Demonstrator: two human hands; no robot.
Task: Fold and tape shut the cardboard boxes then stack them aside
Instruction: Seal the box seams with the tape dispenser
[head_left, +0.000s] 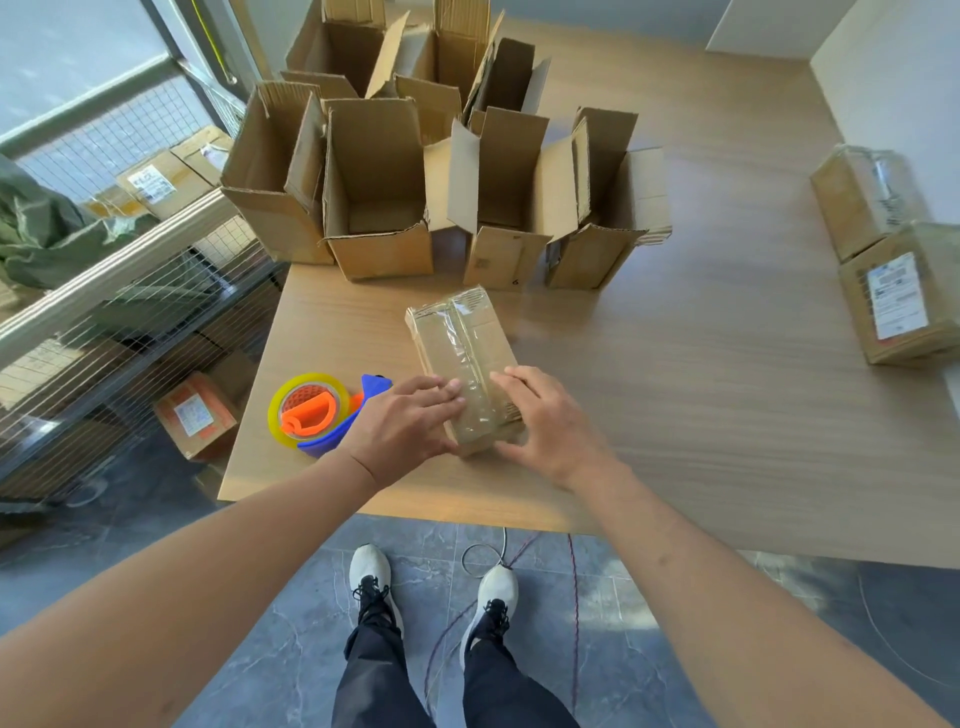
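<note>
Boxes open, seemingly empty

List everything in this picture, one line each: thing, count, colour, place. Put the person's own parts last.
taped box: one, brown under clear tape, near table edge, under both hands
tape dispenser: one, blue and orange with a yellowish roll, left of the taped box
open boxes: a cluster, exact count unclear, brown, flaps up, far left of the table
sealed boxes: two, brown with white labels, right edge of the table
table: one, light wood
wire cage: one, grey, left of the table, labelled parcels inside
cords: red and white, on the grey floor
shoes: two, white, below the table edge
left hand: fingers flat on the taped box
right hand: fingers flat on the taped box
</note>
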